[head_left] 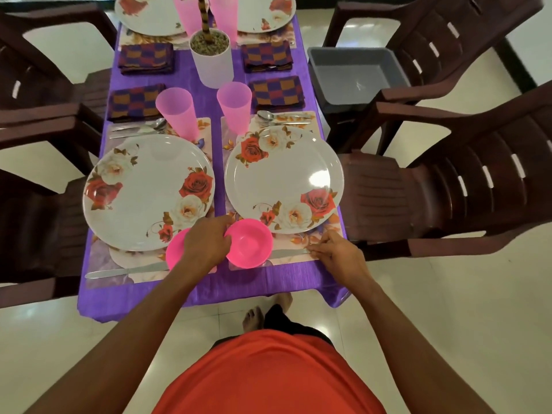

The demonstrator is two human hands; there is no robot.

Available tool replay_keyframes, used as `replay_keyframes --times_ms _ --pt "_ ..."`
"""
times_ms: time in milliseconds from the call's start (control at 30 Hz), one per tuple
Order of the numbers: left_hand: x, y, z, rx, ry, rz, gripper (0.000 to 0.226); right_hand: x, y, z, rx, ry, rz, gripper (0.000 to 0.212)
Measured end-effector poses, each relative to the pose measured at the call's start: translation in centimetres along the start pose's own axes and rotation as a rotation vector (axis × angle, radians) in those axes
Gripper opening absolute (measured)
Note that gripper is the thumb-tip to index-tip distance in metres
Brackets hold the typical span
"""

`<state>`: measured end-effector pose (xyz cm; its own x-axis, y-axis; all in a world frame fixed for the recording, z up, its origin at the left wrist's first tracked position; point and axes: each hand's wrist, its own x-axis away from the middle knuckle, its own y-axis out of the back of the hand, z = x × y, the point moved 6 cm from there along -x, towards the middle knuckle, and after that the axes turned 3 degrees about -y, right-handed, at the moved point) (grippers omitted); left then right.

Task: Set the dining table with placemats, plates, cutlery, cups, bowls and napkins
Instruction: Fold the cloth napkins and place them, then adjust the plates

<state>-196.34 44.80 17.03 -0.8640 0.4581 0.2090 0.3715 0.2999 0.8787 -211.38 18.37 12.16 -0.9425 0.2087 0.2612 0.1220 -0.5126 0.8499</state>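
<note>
Left hand covers one pink bowl, grip unclear; right hand pinches the knife beside the other bowl.

Left hand is lying palm-down over the left pink plastic bowl, fingers reaching toward the right pink plastic bowl just beside it; any grip is hidden. Right hand is pinching the near end of a steel table knife lying on the floral rectangular placemat. Both bowls are sitting at the near edges of two round white rose-printed plates, over a purple tablecloth.
</note>
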Motion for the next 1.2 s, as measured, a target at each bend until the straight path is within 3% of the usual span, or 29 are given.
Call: replay_keyframes --times_ms 500,833,1200 --pt "-0.5 -0.1 0.7 0.033 0.026 -0.022 0.033 -0.4 0.0 -1.9 -0.106 -0.118 0.02 0.027" --pt "-0.2 0.1 0.6 0.053 0.017 -0.079 0.03 -0.1 0.0 -0.6 -0.121 -0.102 0.013 0.026" --pt "0.4 0.9 -1.4 0.173 -0.086 -0.2 0.023 0.4 0.2 -0.1 -0.142 -0.173 0.011 0.027"
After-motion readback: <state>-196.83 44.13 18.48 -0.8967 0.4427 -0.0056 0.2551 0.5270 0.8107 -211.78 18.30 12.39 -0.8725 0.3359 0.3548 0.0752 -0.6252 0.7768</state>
